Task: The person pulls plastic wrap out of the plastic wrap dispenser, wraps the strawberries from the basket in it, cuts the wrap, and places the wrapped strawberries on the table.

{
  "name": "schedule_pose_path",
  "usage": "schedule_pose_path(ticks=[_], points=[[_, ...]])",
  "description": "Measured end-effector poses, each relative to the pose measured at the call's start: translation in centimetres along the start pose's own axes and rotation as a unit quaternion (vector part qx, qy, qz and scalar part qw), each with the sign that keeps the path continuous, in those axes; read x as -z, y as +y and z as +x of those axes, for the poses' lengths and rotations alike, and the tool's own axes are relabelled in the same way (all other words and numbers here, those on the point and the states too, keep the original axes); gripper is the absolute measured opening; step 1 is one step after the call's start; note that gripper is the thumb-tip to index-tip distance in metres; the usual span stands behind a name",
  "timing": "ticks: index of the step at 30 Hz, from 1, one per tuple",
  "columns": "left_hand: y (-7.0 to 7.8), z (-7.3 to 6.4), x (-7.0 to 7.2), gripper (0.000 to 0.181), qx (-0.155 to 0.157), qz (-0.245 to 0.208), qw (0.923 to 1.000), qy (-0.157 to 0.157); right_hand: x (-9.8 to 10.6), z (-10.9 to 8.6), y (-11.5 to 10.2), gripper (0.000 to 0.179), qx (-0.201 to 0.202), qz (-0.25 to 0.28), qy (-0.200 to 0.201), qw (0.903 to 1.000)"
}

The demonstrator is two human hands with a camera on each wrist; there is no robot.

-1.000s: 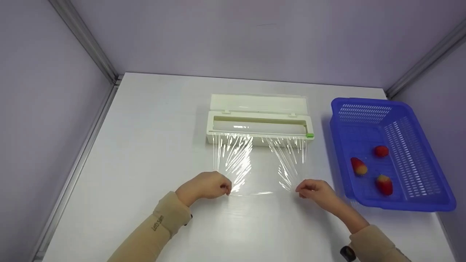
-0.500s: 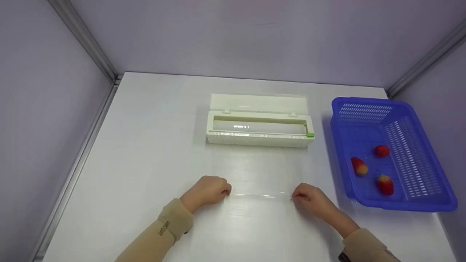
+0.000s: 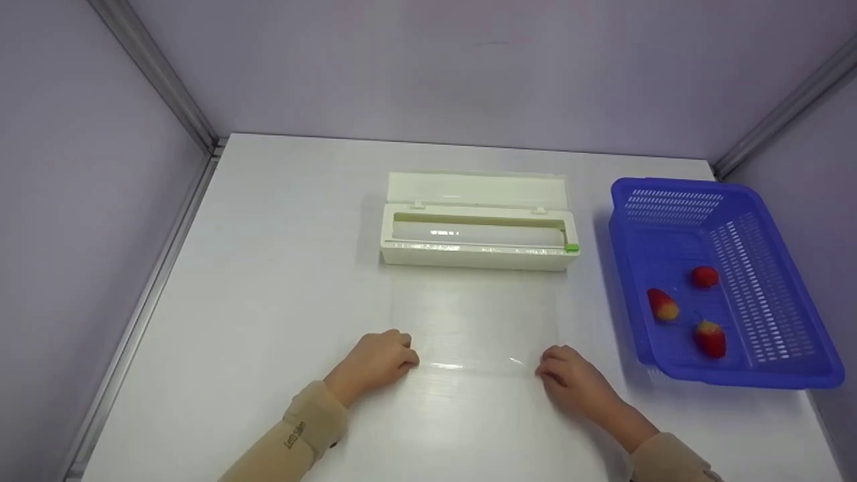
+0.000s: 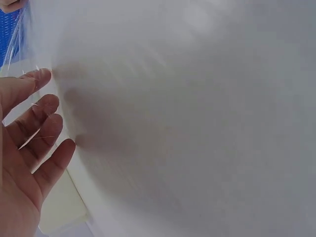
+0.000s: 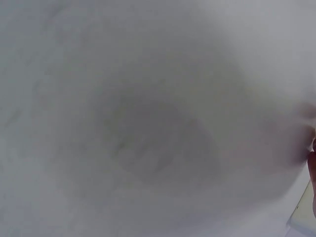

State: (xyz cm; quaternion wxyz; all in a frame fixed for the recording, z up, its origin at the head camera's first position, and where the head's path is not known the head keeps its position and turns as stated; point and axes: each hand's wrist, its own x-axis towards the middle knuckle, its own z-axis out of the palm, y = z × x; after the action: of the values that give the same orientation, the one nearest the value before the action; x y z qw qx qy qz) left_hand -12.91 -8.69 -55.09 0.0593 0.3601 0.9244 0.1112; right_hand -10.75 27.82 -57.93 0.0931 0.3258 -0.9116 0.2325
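A sheet of cling film (image 3: pixel 475 321) lies on the white table, running forward from a cream cling film dispenser (image 3: pixel 477 258) whose lid (image 3: pixel 477 189) stands open. At the sheet's front left corner is my left hand (image 3: pixel 375 361). Its fingers look loose and spread in the left wrist view, fingertips (image 4: pixel 68 146) at the table surface, with bits of clear film across them. My right hand (image 3: pixel 576 385) rests at the front right corner, fingers bent. Only its fingertips (image 5: pixel 308 111) show at the right wrist view's edge; whether they pinch the film is hidden.
A blue plastic basket (image 3: pixel 743 375) stands at the right, with a strawberry (image 3: pixel 704 276), a second strawberry (image 3: pixel 663 305) and a third strawberry (image 3: pixel 710 339) inside. A green slider (image 3: pixel 571 248) sits at the dispenser's right end. Walls border the table behind and at both sides.
The film, stretched up with bright creases a second ago, now lies flat. Both hands have come slightly down and toward me, and the left fingers have loosened.
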Motion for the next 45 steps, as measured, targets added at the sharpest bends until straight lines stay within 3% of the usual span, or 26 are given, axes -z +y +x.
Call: schedule_pose_path(ticks=[6, 14, 19, 25, 30, 34, 36, 38, 41, 43, 45], points=[[0.3, -1.0, -0.5, 0.015, -0.014, 0.012, 0.9998, 0.008, 0.0, -0.9, -0.2, 0.026, 0.020, -0.026, 0.014, 0.9994], [0.8, -2.6, -0.8, 0.018, -0.044, 0.078, 0.9954, 0.034, 0.4, -2.3, -0.7, 0.027, 0.018, -0.067, -0.019, 0.9974], [1.1, -3.7, -1.2, 0.021, -0.047, 0.108, 0.9924, 0.036, 0.7, -3.1, -0.7, 0.033, 0.050, -0.089, -0.014, 0.9947], [1.3, -4.1, -1.2, 0.016, -0.037, 0.108, 0.9922, 0.049, 1.0, -3.6, -0.7, 0.034, 0.087, -0.112, -0.014, 0.9897], [1.4, -3.3, -0.6, 0.016, 0.007, 0.055, 0.9975, 0.045, 1.2, -3.3, -1.0, 0.032, 0.086, -0.117, -0.015, 0.9893], [1.3, -2.4, 0.2, 0.018, 0.061, 0.001, 0.9981, 0.008, 1.3, -3.2, -1.1, 0.028, 0.080, -0.109, -0.020, 0.9907], [1.4, -1.9, 0.8, 0.018, 0.106, -0.037, 0.9933, -0.025, 1.4, -3.1, -1.1, 0.026, 0.076, -0.106, -0.019, 0.9913], [1.5, -1.2, 1.3, 0.022, 0.162, -0.069, 0.9828, -0.054, 1.4, -3.0, -1.1, 0.024, 0.072, -0.104, -0.017, 0.9917], [1.7, -0.3, 1.9, 0.028, 0.236, -0.085, 0.9656, -0.069, 1.5, -2.9, -1.1, 0.023, 0.067, -0.107, -0.017, 0.9919], [2.0, 0.4, 2.0, 0.029, 0.257, -0.058, 0.9626, -0.063, 1.6, -2.9, -1.1, 0.023, 0.061, -0.109, -0.022, 0.9919], [2.4, 1.2, 2.0, 0.025, 0.246, -0.027, 0.9683, -0.032, 1.6, -2.8, -1.2, 0.022, 0.054, -0.112, -0.031, 0.9918]])
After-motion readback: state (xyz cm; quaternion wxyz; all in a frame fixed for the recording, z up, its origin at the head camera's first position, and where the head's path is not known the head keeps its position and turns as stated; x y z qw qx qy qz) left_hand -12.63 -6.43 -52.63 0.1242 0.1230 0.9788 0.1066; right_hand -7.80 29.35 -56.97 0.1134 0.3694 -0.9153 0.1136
